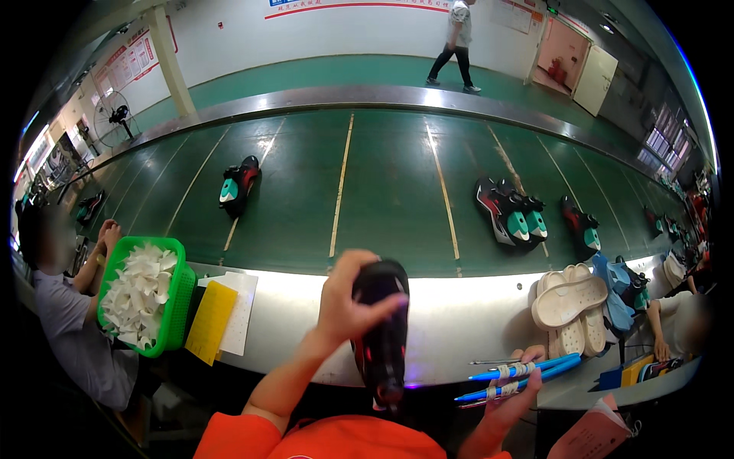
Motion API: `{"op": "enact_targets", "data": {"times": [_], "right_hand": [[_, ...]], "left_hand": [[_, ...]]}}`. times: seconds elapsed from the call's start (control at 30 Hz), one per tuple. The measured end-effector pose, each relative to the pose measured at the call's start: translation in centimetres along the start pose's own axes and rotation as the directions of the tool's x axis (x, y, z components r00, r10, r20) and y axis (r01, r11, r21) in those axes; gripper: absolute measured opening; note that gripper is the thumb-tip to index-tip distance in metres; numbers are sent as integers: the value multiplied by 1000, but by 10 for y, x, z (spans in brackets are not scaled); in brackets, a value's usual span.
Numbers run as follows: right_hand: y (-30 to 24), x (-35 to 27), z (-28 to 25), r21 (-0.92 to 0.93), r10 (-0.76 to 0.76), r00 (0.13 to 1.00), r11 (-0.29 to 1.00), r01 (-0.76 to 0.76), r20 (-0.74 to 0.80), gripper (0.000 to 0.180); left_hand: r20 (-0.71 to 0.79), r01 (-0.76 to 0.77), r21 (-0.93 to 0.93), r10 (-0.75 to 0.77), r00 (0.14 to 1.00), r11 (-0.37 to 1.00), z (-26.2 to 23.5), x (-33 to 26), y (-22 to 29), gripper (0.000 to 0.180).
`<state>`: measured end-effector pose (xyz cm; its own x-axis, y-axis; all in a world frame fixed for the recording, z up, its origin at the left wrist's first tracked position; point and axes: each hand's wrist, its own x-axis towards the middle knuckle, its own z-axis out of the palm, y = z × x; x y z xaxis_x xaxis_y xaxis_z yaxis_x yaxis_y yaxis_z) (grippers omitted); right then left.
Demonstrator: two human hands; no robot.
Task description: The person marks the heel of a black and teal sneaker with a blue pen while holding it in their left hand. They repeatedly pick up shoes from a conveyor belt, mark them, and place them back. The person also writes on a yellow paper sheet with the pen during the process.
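Observation:
My left hand is closed on a dark shoe with red accents, held upright over the near metal edge in front of my chest. Thumb and fingers grip its upper part. To the right, my right hand is closed around blue pen-like sticks with pale wrapping round them and thin pointed ends. The sticks point left, apart from the shoe. Their exact kind is hard to make out.
A green conveyor belt carries dark shoes, including a pair. Pale clogs lie right on the metal ledge. Left are a green basket of white scraps and yellow card. Co-workers sit on both sides; a person walks beyond.

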<state>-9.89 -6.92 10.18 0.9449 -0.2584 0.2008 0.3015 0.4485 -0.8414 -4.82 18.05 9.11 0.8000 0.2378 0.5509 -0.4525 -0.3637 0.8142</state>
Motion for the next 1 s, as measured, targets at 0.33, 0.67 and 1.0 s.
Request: {"op": "enact_targets", "data": {"times": [0.33, 0.67, 1.0], "right_hand": [[15, -9, -17, -99, 201, 979, 976, -196, 45, 23], [20, -6, -25, -162, 256, 963, 957, -241, 79, 22], [-8, -10, -5, -210, 177, 969, 968, -139, 173, 27]], "left_hand": [[271, 203, 532, -393, 879, 822, 9, -27, -117, 63], [610, -973, 141, 758, 230, 182, -9, -158, -40, 50], [381, -659, -42, 622, 685, 751, -15, -129, -5, 42]]}}
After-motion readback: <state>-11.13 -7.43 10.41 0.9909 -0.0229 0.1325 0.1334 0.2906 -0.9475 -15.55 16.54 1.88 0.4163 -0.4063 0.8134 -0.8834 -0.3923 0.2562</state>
